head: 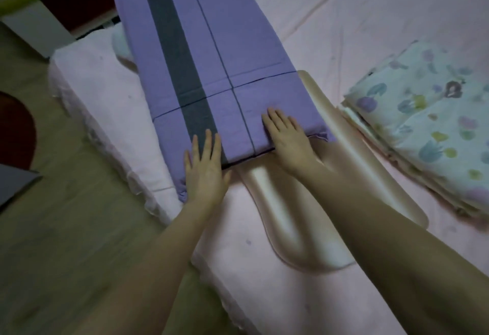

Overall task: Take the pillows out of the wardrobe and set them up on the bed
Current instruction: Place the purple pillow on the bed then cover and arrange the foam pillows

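We are pressing both hands flat on the near end of the purple pillow (211, 51), which is lying on the bed (370, 16) along its left edge. Our left hand (205, 167) is resting on the near left corner, over the dark grey stripe, and our right hand (287, 138) is sitting on the near right part, just by the open end of the case. The fingers of both hands are spread out straight, gripping nothing, only bearing down on the fabric. We judge that we are in the setting-up step: the pillow is out of the wardrobe and is being smoothed or nudged into place. Its long axis is running from near to far, leaning slightly to the left as it goes away. Under its near right edge a shiny beige pillow (304, 228) is sticking out toward us. A folded floral quilt (423, 122) is lying at the right. Next we would probably need to square the pillow or go for another.
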`<action>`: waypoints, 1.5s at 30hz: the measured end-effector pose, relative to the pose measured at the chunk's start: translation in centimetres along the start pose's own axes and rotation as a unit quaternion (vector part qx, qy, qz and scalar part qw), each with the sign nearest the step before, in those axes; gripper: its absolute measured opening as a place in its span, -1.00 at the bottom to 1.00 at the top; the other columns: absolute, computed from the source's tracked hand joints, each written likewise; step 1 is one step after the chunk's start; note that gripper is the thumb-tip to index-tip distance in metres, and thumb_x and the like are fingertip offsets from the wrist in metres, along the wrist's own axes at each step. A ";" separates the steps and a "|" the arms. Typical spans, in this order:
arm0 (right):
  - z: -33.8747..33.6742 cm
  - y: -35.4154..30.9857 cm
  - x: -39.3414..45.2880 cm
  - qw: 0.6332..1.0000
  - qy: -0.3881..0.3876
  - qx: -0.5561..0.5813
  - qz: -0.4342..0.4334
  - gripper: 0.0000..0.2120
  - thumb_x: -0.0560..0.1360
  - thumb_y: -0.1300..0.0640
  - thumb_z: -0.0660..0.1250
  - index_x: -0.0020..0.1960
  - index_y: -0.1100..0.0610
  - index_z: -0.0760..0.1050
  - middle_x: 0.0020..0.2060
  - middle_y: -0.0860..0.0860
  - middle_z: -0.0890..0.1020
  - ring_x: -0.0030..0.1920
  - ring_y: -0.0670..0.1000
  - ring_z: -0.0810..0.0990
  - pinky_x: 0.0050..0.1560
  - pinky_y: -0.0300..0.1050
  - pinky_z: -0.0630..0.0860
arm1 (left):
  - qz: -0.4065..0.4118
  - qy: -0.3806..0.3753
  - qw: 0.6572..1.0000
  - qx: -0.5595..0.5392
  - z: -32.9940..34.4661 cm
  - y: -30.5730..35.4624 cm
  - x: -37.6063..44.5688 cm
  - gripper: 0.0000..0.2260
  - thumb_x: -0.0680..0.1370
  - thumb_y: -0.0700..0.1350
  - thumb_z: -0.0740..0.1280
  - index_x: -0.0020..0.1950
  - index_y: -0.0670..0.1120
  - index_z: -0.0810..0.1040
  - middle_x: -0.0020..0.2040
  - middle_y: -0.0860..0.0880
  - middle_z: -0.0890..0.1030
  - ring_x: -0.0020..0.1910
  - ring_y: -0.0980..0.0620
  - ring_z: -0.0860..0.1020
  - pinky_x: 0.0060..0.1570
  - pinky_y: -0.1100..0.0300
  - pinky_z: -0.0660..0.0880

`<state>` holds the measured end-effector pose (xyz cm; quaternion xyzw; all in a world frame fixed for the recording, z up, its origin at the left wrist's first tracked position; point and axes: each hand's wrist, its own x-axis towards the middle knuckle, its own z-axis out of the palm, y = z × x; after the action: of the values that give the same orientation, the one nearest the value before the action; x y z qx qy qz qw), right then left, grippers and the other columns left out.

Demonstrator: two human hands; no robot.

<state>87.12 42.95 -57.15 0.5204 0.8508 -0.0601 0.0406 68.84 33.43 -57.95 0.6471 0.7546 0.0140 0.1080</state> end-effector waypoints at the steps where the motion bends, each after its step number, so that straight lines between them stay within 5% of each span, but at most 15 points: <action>1: 0.4 0.1 0.6 1.000 0.012 0.004 -0.002 -0.48 0.58 0.25 0.06 0.52 0.22 0.07 0.53 0.16 0.12 0.53 0.12 0.11 0.50 0.02 0.03 | 0.006 0.012 1.000 -0.001 0.5 -0.3 0.3 -0.30 0.57 0.12 0.22 0.58 -0.06 -0.07 0.59 -0.05 -0.07 0.56 -0.15 -0.11 0.50 -0.12 -0.08; 3: 0.9 0.1 1.6 0.997 0.060 0.016 -0.043 -0.62 0.50 0.32 0.17 0.30 0.34 0.43 0.33 0.34 0.44 0.34 0.26 0.44 0.36 0.06 0.33 | 0.017 0.030 0.999 -0.001 1.6 -0.8 0.9 -0.31 0.57 0.12 0.24 0.58 -0.03 -0.02 0.59 -0.04 -0.01 0.57 -0.12 -0.08 0.49 -0.12 -0.11; 5: 0.5 -0.4 1.7 0.991 0.095 -0.002 -0.098 -0.88 0.27 0.35 0.38 -0.20 0.36 0.59 -0.22 0.34 0.64 -0.17 0.25 0.67 -0.15 -0.01 0.58 | 0.029 0.043 0.999 0.000 2.1 -1.3 1.2 -0.33 0.55 0.09 0.28 0.57 -0.02 0.06 0.58 -0.03 0.08 0.56 -0.12 -0.01 0.49 -0.12 -0.09; 8: -0.8 -0.4 1.2 0.992 0.077 -0.002 -0.100 -0.88 0.14 0.33 0.45 -0.42 0.28 0.51 -0.48 0.22 0.57 -0.47 0.18 0.60 -0.53 -0.12 0.44 | 0.049 0.077 0.996 0.013 1.5 -1.9 1.3 -0.43 0.53 -0.02 0.34 0.50 -0.04 0.27 0.51 -0.04 0.29 0.51 -0.17 0.20 0.45 -0.17 0.07; 14: -6.8 -0.7 0.0 0.995 0.089 0.034 0.012 -0.92 0.40 0.24 0.32 -0.22 0.27 0.52 -0.26 0.33 0.62 -0.22 0.34 0.59 -0.33 0.04 0.32 | 0.031 0.217 0.972 -0.084 -4.8 0.2 1.0 -0.81 0.54 -0.12 0.33 0.09 -0.09 0.68 0.15 -0.05 0.66 0.27 -0.19 0.54 0.37 -0.20 0.25; 19: -16.2 -1.3 -2.2 0.979 0.176 0.103 0.028 -0.89 0.40 0.21 0.27 -0.22 0.26 0.50 -0.25 0.34 0.62 -0.20 0.35 0.56 -0.27 0.11 0.38 | -0.023 0.317 0.933 -0.170 -15.5 3.1 -0.4 -0.86 0.52 -0.12 0.34 -0.01 -0.04 0.69 -0.02 -0.07 0.71 0.13 -0.07 0.61 0.28 -0.11 0.33; 25: -27.6 -1.3 -10.6 0.934 0.330 0.107 0.083 -0.86 0.44 0.14 0.28 -0.19 0.19 0.56 -0.22 0.22 0.68 -0.20 0.28 0.62 -0.27 0.04 0.43 | 0.063 0.396 0.907 -0.126 -29.5 7.9 -5.4 -0.91 0.48 -0.13 0.37 -0.12 -0.01 0.68 -0.19 -0.01 0.71 -0.19 -0.09 0.62 0.01 -0.01 0.40; 32: -39.2 1.8 -27.0 0.882 0.452 0.057 0.121 -0.91 0.43 0.15 0.33 -0.20 0.15 0.58 -0.28 0.13 0.68 -0.23 0.22 0.62 -0.13 0.00 0.46 | 0.150 0.427 0.882 -0.132 -39.4 17.7 -16.9 -0.83 0.55 -0.08 0.27 -0.04 -0.01 0.67 -0.14 -0.03 0.69 -0.16 -0.12 0.59 -0.09 0.05 0.34; 37: -43.0 5.2 -41.9 0.863 0.474 0.012 0.178 -0.86 0.45 0.12 0.34 -0.25 0.16 0.56 -0.29 0.18 0.68 -0.25 0.24 0.62 -0.20 -0.01 0.45 | 0.233 0.400 0.869 -0.177 -41.4 26.2 -26.4 -0.81 0.57 -0.02 0.28 -0.02 -0.02 0.68 -0.12 -0.09 0.70 -0.13 -0.17 0.61 -0.10 0.05 0.39; 45: -42.0 8.8 -64.6 0.836 0.410 -0.024 0.362 -0.77 0.51 0.01 0.25 -0.17 0.14 0.57 -0.17 0.19 0.69 -0.12 0.26 0.62 -0.18 -0.01 0.46 | 0.377 0.228 0.872 -0.213 -38.2 39.7 -39.3 -0.70 0.58 0.12 0.20 0.02 0.00 0.65 0.00 -0.11 0.68 0.02 -0.22 0.59 -0.11 0.04 0.46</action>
<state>124.09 -3.85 -7.64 0.7673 0.5413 0.1986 -0.2808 106.03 5.92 -8.59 0.8225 0.4362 0.3609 0.0542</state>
